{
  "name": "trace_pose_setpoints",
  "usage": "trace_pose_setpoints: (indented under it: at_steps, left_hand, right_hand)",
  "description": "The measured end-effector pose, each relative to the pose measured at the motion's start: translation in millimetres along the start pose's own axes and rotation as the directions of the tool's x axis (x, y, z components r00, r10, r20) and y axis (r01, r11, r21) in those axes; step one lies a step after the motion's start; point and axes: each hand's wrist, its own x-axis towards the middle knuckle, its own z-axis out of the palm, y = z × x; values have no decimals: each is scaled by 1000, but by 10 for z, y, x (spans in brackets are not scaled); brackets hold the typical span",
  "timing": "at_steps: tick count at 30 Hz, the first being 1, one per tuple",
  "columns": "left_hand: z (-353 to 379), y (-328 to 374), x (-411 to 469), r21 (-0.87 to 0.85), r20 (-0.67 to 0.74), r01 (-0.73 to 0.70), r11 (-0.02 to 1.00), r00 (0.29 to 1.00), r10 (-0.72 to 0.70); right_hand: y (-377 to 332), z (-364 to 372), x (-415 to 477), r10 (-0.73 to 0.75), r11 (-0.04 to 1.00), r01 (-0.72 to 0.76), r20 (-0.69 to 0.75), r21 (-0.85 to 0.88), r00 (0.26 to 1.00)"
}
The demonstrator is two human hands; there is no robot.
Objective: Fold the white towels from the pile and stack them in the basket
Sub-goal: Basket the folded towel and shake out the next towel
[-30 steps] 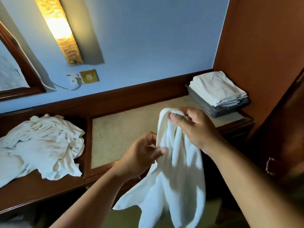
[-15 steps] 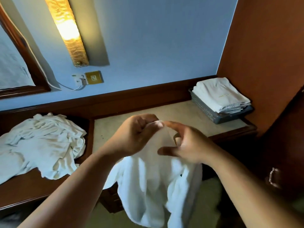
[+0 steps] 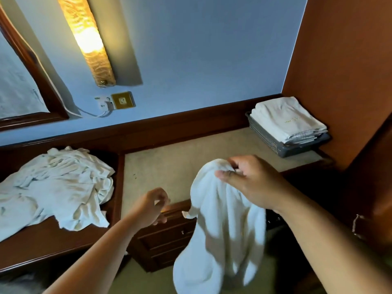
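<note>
My right hand (image 3: 250, 183) pinches the top of a white towel (image 3: 222, 219), which hangs in loose folds in front of the desk edge. My left hand (image 3: 150, 206) hovers to the left of the towel with fingers loosely curled, holding nothing. The pile of crumpled white towels (image 3: 57, 187) lies on the lower wooden shelf at the left. At the desk's far right corner, the grey basket (image 3: 267, 139) holds a stack of folded white towels (image 3: 286, 119).
A beige desk top (image 3: 180, 164) lies between the pile and the basket. Under its front edge is a wooden drawer unit (image 3: 167, 240). An orange wall panel (image 3: 350, 81) stands right beside the basket. On the blue back wall hang a lit lamp (image 3: 89, 39) and a socket (image 3: 123, 100).
My left hand has let go of the towel's top and dropped down to the left. My right hand now holds the towel alone, slightly further right.
</note>
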Motion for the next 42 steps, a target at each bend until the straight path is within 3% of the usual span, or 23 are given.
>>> trace_pose_setpoints:
  at_steps: [2, 5, 6, 8, 11, 13, 14, 16, 18, 19, 21, 24, 27, 30, 35, 42]
  left_hand:
    - [6, 284, -52, -406, -65, -34, 913, 998, 8]
    - [-44, 709, -171, -619, 35, -214, 756, 954, 299]
    - [-37, 807, -186, -597, 94, -245, 764, 924, 370]
    - [16, 856, -115, -375, 168, -304, 876, 907, 387]
    - [165, 618, 26, 5, 261, -182, 983, 949, 174]
    - [275, 408, 97, 90, 301, -84, 992, 952, 53]
    - [300, 348, 122, 56, 235, -19, 998, 972, 5]
    - [295, 301, 192, -209, -19, 69, 975, 997, -75]
    - [171, 440, 203, -339, -273, -88, 937, 962, -9]
    - [92, 563, 179, -407, -336, -168, 898, 942, 24]
    - [-52, 903, 40, -564, -353, -283, 776, 932, 83]
    - [-138, 1273, -165, -730, -297, -342, 592, 939, 176]
    - [-97, 1369, -260, -771, -276, -373, 517, 926, 256]
    - [-128, 1428, -313, -824, -300, -387, 415, 918, 260]
    - [-183, 1479, -354, -815, -337, -416, 403, 906, 255]
    - [-279, 1559, -424, -830, -319, -430, 355, 888, 330]
  right_hand:
    - [10, 79, 27, 28, 1000, -28, -13, -10, 1000]
    - [20, 141, 101, 75, 997, -75, -12, 34, 997]
    - [7, 153, 114, 76, 995, -76, -3, 60, 997]
    - [-26, 144, 140, 62, 990, -62, 2, 126, 998]
    - [-121, 62, 122, -14, 972, 0, 56, 236, 998]
    - [-177, 4, 82, -36, 961, 4, 109, 278, 993]
    - [-207, -32, 57, -38, 961, -5, 150, 278, 988]
    - [-235, -110, -2, -14, 971, -66, 331, 230, 944]
    - [-257, -167, -73, 31, 982, -130, 567, 135, 823]
    - [-233, -160, -97, 35, 983, -138, 608, 123, 793]
    - [-134, -113, -96, 46, 981, -136, 509, 141, 860]
    - [-7, -67, -27, 90, 965, -134, 194, 227, 977]
    - [-22, -49, 49, 44, 887, -72, 72, 456, 996]
    - [-62, -83, 88, -11, 893, 19, -21, 450, 1000]
    - [-38, -113, 106, -188, 919, 180, -11, 350, 982]
    - [73, 13, 235, -176, 925, 229, -192, 305, 966]
